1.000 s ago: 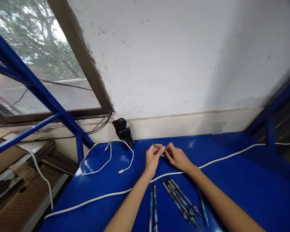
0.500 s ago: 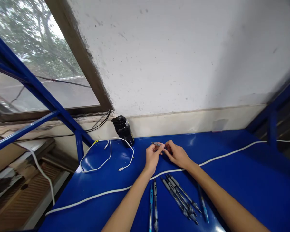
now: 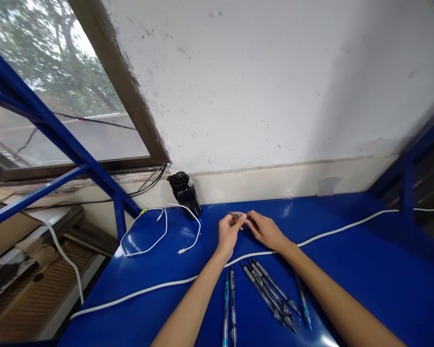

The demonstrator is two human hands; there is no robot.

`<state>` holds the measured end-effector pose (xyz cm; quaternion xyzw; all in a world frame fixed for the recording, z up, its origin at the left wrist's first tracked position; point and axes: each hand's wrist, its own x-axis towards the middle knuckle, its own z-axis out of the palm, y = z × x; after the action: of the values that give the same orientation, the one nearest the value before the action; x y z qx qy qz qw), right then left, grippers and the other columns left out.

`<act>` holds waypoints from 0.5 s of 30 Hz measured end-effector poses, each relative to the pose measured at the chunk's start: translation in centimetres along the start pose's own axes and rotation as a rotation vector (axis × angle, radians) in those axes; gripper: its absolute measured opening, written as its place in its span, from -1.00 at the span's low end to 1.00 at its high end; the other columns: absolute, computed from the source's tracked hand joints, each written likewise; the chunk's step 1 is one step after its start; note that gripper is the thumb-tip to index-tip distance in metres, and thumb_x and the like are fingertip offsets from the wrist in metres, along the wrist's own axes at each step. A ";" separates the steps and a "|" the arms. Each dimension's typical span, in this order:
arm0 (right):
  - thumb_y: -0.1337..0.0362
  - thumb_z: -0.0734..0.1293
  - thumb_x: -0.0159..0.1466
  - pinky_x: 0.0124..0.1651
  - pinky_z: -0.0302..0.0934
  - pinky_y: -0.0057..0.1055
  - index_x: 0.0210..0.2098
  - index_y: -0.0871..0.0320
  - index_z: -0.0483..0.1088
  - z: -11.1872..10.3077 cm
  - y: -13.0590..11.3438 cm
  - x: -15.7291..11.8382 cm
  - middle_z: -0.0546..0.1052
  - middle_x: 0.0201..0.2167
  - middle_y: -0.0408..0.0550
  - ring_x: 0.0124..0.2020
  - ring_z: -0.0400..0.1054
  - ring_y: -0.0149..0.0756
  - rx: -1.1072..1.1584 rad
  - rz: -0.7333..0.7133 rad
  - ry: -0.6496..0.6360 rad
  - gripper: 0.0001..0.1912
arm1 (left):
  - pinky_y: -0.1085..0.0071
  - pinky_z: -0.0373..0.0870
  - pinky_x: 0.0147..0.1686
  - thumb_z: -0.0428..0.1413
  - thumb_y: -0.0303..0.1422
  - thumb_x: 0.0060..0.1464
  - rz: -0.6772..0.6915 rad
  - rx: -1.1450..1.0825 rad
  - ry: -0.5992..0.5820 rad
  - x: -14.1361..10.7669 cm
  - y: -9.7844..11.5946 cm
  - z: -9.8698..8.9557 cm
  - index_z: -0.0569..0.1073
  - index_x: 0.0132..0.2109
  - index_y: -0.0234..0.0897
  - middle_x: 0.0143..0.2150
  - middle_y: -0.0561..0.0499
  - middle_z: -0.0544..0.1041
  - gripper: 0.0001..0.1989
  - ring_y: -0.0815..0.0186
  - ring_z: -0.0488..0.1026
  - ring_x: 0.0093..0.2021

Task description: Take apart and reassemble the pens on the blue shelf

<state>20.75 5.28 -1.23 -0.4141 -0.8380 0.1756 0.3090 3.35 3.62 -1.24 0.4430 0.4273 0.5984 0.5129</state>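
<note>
Slight downward head tilt since before, thin pen (image 3: 234, 214) pinched between left hand (image 3: 228, 235) and right hand (image 3: 265, 231).

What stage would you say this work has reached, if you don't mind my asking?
Already out: a loose group of pens lies on the blue table below the hands, though nothing shows whether they are finished. In hand: a slim pen is held between the left hand and right hand. Left: that pen is not yet set down with the others.
</note>
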 end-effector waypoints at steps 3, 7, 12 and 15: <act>0.05 0.19 0.57 -0.27 0.18 -0.37 -0.04 0.03 0.23 0.3 0.2 -0.1 0.55 -0.28 -0.11 -0.36 0.44 -0.23 0.030 0.047 0.005 -0.80 | 0.43 0.41 -0.28 0.41 -0.10 0.12 0.005 0.002 -0.007 0.0 -0.1 0.0 0.69 -0.14 -0.34 -0.22 -0.11 0.68 -0.63 0.27 0.55 -0.25; 0.09 0.12 0.59 -0.27 0.15 -0.36 -0.09 0.03 0.18 0.8 0.6 -0.1 0.56 -0.29 -0.08 -0.35 0.47 -0.20 0.017 0.067 -0.042 -0.82 | 0.43 0.41 -0.29 0.41 -0.10 0.12 0.027 0.039 -0.042 0.1 -0.3 -0.1 0.69 -0.14 -0.34 -0.24 -0.10 0.67 -0.63 0.26 0.54 -0.25; 0.13 0.09 0.59 -0.29 0.10 -0.36 -0.11 0.03 0.16 1.2 0.7 0.0 0.59 -0.29 -0.04 -0.35 0.51 -0.16 -0.024 0.072 -0.059 -0.84 | 0.41 0.44 -0.28 0.39 -0.08 0.14 0.043 0.085 -0.047 0.2 -0.5 -0.2 0.69 -0.14 -0.34 -0.23 -0.11 0.67 -0.63 0.26 0.55 -0.25; 0.14 0.10 0.58 -0.29 0.11 -0.36 -0.10 0.03 0.15 1.1 0.6 0.0 0.60 -0.29 -0.03 -0.34 0.53 -0.14 -0.016 0.071 -0.052 -0.86 | 0.40 0.44 -0.30 0.40 -0.08 0.13 0.047 0.101 -0.044 0.2 -0.3 0.0 0.68 -0.16 -0.35 -0.26 -0.11 0.67 -0.62 0.24 0.55 -0.28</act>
<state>20.35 5.57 -2.35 -0.4416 -0.8318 0.1905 0.2773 3.43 3.81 -1.54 0.4912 0.4350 0.5783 0.4848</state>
